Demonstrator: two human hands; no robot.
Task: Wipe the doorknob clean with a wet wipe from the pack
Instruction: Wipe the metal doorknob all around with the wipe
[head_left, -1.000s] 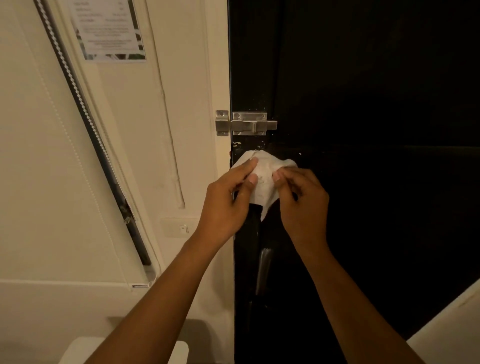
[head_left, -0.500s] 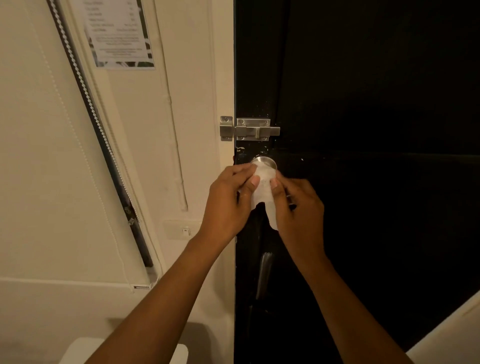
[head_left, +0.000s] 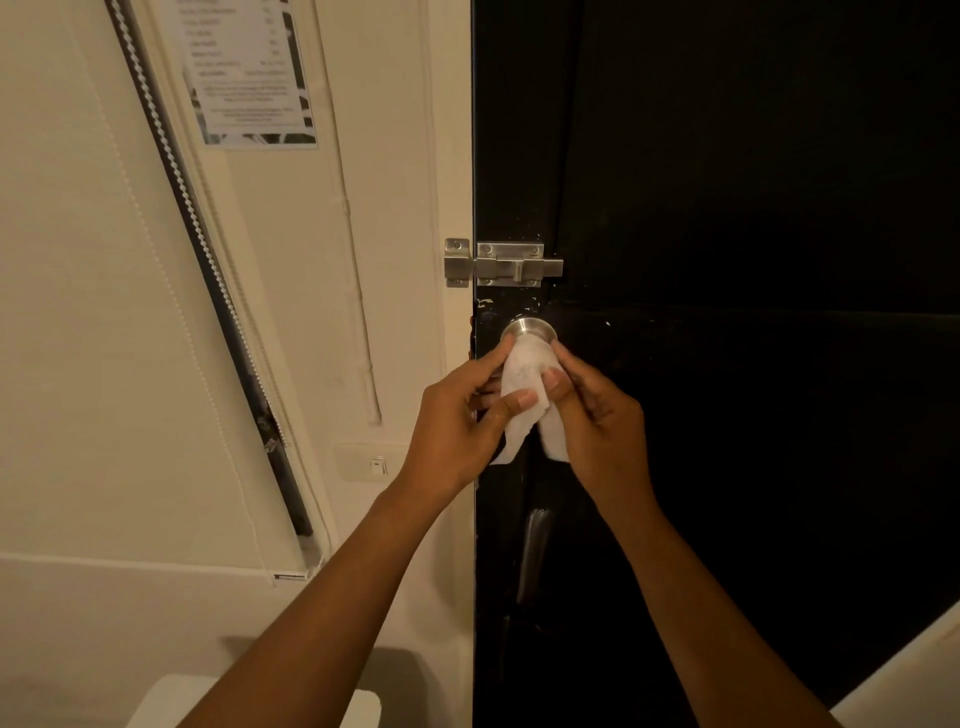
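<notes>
A round silver doorknob (head_left: 528, 328) sits on the left edge of a black door (head_left: 727, 208). A white wet wipe (head_left: 523, 375) is draped over the knob's lower front, and its ends hang down between my hands. My left hand (head_left: 457, 421) pinches the wipe from the left, thumb on its front. My right hand (head_left: 597, 410) grips it from the right. Only the knob's top rim shows above the wipe. No pack of wipes is in view.
A silver slide bolt (head_left: 506, 264) is fixed just above the knob, bridging door and cream frame. A printed notice (head_left: 247, 73) hangs on the wall at upper left, beside a beaded blind cord (head_left: 208, 249). A wall switch (head_left: 378, 464) and a white object (head_left: 260, 701) lie lower left.
The wipe has slid down from covering the whole knob, so the knob's top now shows. Both hands dropped lower with it and stayed pinched on the wipe.
</notes>
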